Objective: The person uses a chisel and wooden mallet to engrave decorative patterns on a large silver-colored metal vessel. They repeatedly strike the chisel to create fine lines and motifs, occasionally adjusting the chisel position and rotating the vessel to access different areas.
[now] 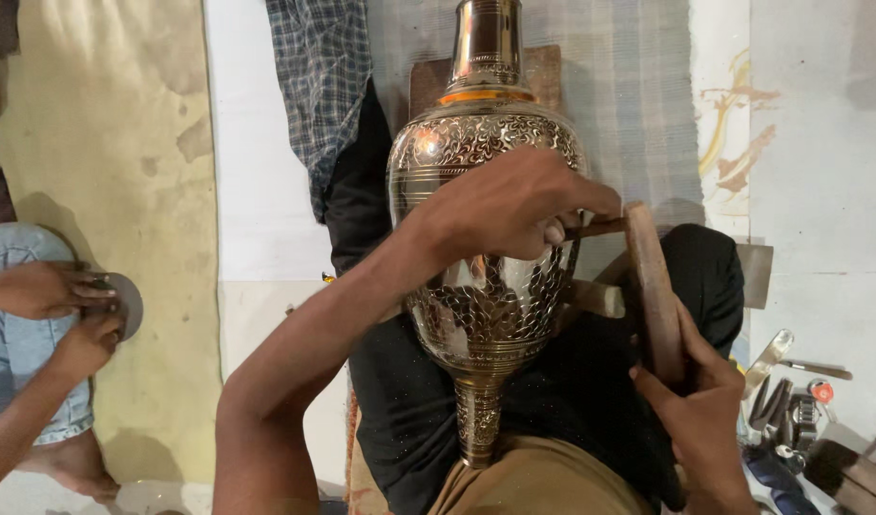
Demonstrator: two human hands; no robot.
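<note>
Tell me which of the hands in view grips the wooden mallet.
The person's own right hand, at lower right, grips the wooden mallet; their left hand pinches a chisel against the engraved vase.

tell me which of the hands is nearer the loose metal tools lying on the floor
Right. The right hand grips the wooden mallet just beside the metal tools at the lower right. The left hand rests up on the engraved vase, farther away.

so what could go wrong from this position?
1. The left hand pinches a thin tool against the engraved metal vase right beside the wooden mallet; a stray blow might hit fingers.
2. The vase lies on its side across the lap, so it may roll.
3. A slip could scar the pattern.
</note>
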